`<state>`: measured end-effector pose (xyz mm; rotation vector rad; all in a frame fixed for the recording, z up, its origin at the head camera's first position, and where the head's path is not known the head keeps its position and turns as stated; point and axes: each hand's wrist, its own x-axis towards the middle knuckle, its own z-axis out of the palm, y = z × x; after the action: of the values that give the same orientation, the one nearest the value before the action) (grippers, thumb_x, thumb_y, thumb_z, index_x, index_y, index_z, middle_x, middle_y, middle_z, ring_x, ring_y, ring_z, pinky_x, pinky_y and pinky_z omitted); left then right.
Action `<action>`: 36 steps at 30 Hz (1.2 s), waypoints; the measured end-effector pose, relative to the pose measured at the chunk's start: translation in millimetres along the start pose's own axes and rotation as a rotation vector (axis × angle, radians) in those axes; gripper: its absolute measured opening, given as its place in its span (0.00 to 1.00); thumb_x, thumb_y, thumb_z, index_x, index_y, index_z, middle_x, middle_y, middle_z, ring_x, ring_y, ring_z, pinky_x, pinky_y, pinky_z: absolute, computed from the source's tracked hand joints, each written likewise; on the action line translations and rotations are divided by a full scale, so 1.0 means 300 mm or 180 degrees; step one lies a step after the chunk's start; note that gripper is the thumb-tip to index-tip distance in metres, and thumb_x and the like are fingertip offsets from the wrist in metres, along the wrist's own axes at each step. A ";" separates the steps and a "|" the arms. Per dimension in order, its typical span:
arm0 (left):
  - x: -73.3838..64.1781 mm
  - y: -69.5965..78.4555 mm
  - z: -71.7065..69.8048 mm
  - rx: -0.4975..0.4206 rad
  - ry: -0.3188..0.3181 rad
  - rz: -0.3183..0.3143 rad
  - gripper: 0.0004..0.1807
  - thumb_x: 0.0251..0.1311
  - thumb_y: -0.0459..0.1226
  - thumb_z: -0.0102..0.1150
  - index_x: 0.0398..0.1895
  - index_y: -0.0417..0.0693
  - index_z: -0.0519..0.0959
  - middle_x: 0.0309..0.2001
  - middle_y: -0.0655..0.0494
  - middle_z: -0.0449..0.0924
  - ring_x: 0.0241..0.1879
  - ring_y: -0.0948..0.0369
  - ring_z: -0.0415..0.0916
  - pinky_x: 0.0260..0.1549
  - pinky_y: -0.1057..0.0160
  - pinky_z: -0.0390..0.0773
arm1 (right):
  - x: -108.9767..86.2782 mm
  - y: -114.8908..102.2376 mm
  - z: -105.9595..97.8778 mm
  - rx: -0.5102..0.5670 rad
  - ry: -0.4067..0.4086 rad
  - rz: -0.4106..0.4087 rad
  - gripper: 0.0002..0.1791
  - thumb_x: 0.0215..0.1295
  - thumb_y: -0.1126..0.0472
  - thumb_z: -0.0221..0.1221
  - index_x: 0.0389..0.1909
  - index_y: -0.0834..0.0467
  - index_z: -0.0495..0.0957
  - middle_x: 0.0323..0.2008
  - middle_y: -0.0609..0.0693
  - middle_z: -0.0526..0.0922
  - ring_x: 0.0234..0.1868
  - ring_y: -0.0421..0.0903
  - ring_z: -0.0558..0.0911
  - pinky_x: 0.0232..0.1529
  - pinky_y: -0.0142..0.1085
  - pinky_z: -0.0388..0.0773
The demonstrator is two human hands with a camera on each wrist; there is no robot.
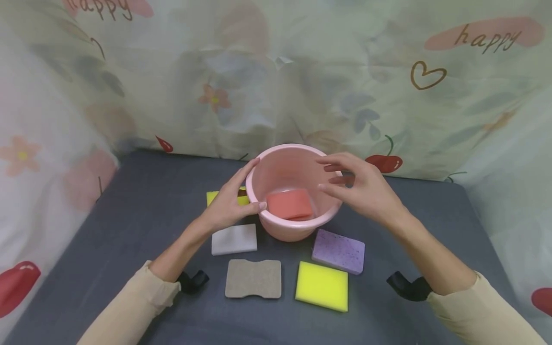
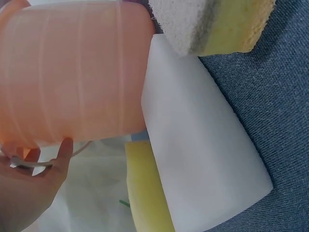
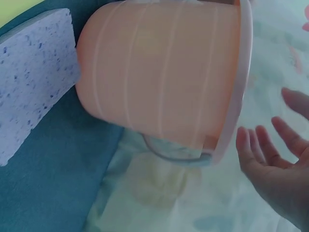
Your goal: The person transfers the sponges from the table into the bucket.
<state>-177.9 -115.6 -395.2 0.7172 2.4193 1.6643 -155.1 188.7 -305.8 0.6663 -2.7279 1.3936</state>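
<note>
A pink bucket [image 1: 285, 233] stands upright on the dark cloth, a coral-red sponge [image 1: 290, 203] lying at its bottom. My left hand [image 1: 228, 202] holds the bucket by its left side, with the thumb on the rim and the fingers along the outer wall. Over the right part of the rim is my right hand [image 1: 360, 184], its fingers loosely bent and nothing between them. The right wrist view shows those fingertips just off the bucket's rim [image 3: 244, 72]. The bucket's thin handle [image 3: 169, 157] hangs down its far side.
Around the bucket lie a white sponge [image 1: 234, 239], a grey notched sponge [image 1: 253, 279], a bright yellow sponge [image 1: 322, 286] and a purple speckled sponge [image 1: 338, 251]. Another yellow sponge [image 1: 211, 197] is partly behind my left hand. A printed curtain [image 1: 284, 96] hangs behind the table [image 1: 129, 215].
</note>
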 end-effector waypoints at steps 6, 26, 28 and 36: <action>0.000 0.000 -0.004 -0.0096 -0.0053 -0.0051 0.52 0.57 0.45 0.69 0.79 0.66 0.48 0.77 0.65 0.48 0.69 0.56 0.61 0.59 0.49 0.74 | -0.039 0.014 -0.028 -0.0022 -0.0042 -0.0137 0.24 0.63 0.61 0.67 0.61 0.51 0.77 0.58 0.47 0.78 0.58 0.45 0.77 0.55 0.40 0.78; -0.003 0.004 -0.020 -0.0235 -0.0198 -0.0081 0.52 0.57 0.51 0.69 0.80 0.66 0.47 0.78 0.63 0.45 0.68 0.51 0.65 0.56 0.52 0.77 | -0.181 0.113 -0.064 0.0287 0.0023 -0.0140 0.24 0.63 0.70 0.65 0.61 0.56 0.77 0.57 0.51 0.78 0.55 0.41 0.79 0.51 0.30 0.79; -0.002 0.001 -0.020 -0.0244 -0.0203 -0.0066 0.52 0.57 0.51 0.69 0.80 0.66 0.47 0.78 0.63 0.45 0.68 0.51 0.65 0.56 0.52 0.77 | -0.193 0.119 -0.068 0.0277 0.0018 -0.0118 0.24 0.63 0.70 0.65 0.60 0.56 0.77 0.56 0.51 0.78 0.55 0.41 0.79 0.51 0.30 0.79; 0.000 -0.004 -0.018 -0.0266 -0.0191 -0.0051 0.52 0.57 0.52 0.69 0.80 0.66 0.47 0.78 0.64 0.46 0.68 0.52 0.64 0.57 0.51 0.76 | -0.234 0.151 -0.067 0.0121 -0.0030 -0.0108 0.24 0.62 0.70 0.65 0.60 0.58 0.77 0.56 0.43 0.78 0.54 0.38 0.79 0.49 0.28 0.79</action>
<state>-180.2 -120.7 -394.3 0.7225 2.2943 1.7012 -111.8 253.3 -342.2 0.7191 -2.6903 1.4421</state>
